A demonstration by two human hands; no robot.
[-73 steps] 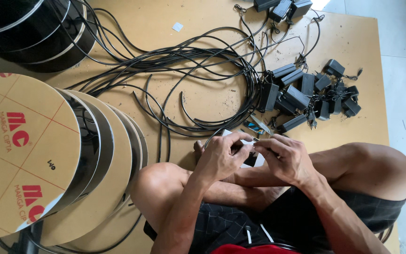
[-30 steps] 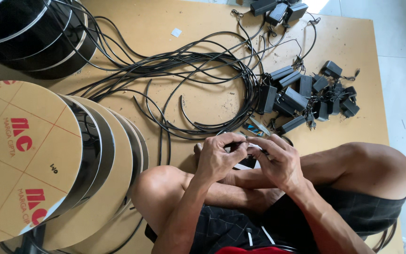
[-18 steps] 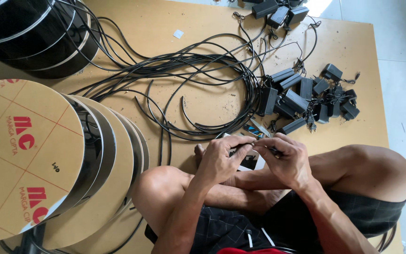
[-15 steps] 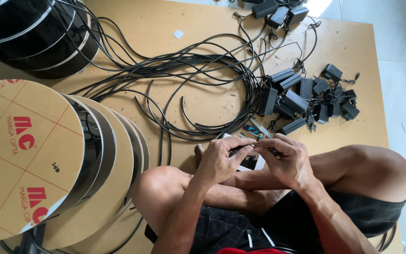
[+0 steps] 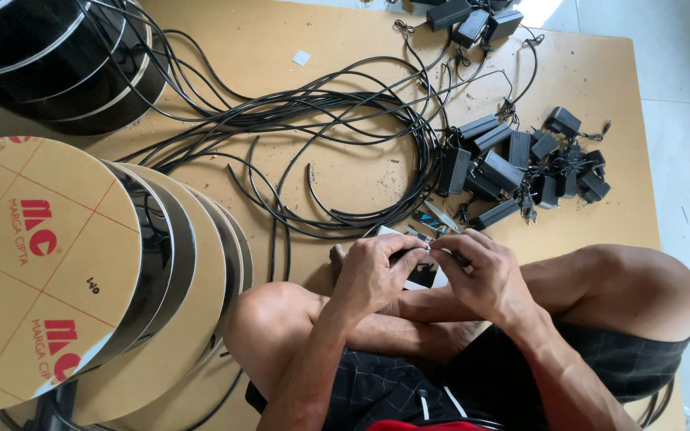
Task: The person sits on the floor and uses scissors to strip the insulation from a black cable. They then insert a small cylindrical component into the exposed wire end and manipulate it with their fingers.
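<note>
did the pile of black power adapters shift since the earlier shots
No. The black power adapters lie in the same cluster beside the cable bundle on the wooden board; only the camera shifted.

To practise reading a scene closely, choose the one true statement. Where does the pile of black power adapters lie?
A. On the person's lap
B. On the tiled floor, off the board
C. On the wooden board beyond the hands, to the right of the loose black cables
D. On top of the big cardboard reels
C: the power adapters lie on the wooden board past both hands, right of the loose black cables.
</note>
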